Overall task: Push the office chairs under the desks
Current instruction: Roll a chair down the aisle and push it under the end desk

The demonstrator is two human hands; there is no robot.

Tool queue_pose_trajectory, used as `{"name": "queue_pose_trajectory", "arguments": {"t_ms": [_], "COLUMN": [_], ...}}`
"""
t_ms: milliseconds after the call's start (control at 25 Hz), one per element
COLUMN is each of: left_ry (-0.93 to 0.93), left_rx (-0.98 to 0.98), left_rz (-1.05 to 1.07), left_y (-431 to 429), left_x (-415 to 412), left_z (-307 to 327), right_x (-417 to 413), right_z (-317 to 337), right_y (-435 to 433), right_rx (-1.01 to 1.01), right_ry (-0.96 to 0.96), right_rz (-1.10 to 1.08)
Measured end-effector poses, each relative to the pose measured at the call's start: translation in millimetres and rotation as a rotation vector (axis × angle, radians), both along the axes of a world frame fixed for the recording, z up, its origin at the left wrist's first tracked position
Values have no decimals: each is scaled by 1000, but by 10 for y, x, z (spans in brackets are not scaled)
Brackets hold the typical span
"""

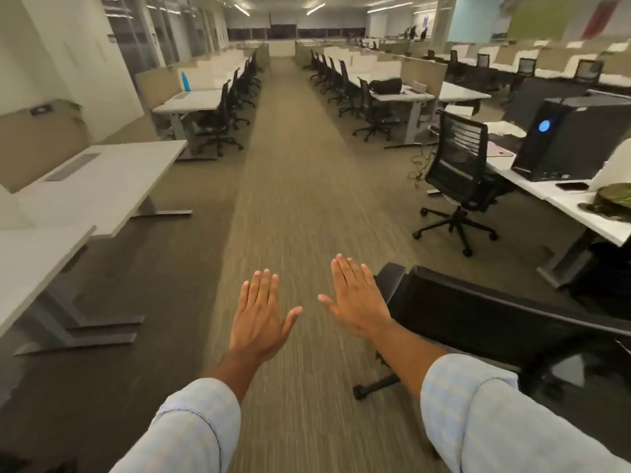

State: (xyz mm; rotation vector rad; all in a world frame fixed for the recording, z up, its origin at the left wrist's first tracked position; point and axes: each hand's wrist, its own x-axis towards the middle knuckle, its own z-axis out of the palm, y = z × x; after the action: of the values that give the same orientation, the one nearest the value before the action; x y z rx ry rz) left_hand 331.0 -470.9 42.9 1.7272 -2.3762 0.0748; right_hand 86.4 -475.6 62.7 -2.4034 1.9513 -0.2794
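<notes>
A black office chair [478, 312] stands close at my lower right, its backrest top just right of my right hand [355, 298]. That hand is flat and open, palm down, holding nothing. My left hand [259, 312] hovers open over the carpet aisle, fingers together, also holding nothing. A second black mesh chair [457, 169] stands farther ahead on the right, out from the white desk [587, 216] beside it. Rows of black chairs [345, 83] line the desks down both sides of the aisle.
White desks [102, 186] with grey legs stand on the left. A black computer tower [573, 138], a phone and a green bag [614, 199] sit on the right desk. Cables lie on the floor near the far mesh chair. A carpeted aisle [293, 165] runs straight ahead.
</notes>
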Motion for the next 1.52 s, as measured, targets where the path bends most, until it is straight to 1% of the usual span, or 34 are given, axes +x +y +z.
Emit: {"name": "queue_pose_trajectory", "arguments": {"t_ms": [200, 400, 480, 640, 760, 880, 960, 1040, 1280, 1520], "left_ry": [-12, -50, -48, -77, -105, -153, -168, -174, -134, -127], "left_rx": [-14, -25, -41, -59, 30, 125, 225, 300, 216, 162], "left_rz": [-154, -346, -422, -533, -543, -575, -599, -596, -543, -508], "left_y": [-250, -305, -277, -280, -389, -537, -669, -794, -1017, -1317], "left_x": [-1242, -2373, -2740, -3335, -3657, -3788, -3804, -3786, -3537, -3318], "left_z": [172, 220, 207, 193, 289, 369, 415, 429, 312, 279], "right_x": [-1113, -2128, -2442, -2866, -3357, -3845, -3975, -3944, -3700, -3486], "right_z": [153, 47, -13, -28, 14, 118, 144, 135, 112, 105], "right_y": [113, 479, 638, 821, 1016, 1290, 1348, 1313, 1048, 684], "right_rx": [-74, -93, -105, -118, -92, 26, 20, -19, -47, -51], "right_ry": [19, 23, 60, 76, 89, 126, 158, 144, 198, 197], "right_rz": [-144, -352, -409, -428, -495, -600, -637, -650, -663, -645]}}
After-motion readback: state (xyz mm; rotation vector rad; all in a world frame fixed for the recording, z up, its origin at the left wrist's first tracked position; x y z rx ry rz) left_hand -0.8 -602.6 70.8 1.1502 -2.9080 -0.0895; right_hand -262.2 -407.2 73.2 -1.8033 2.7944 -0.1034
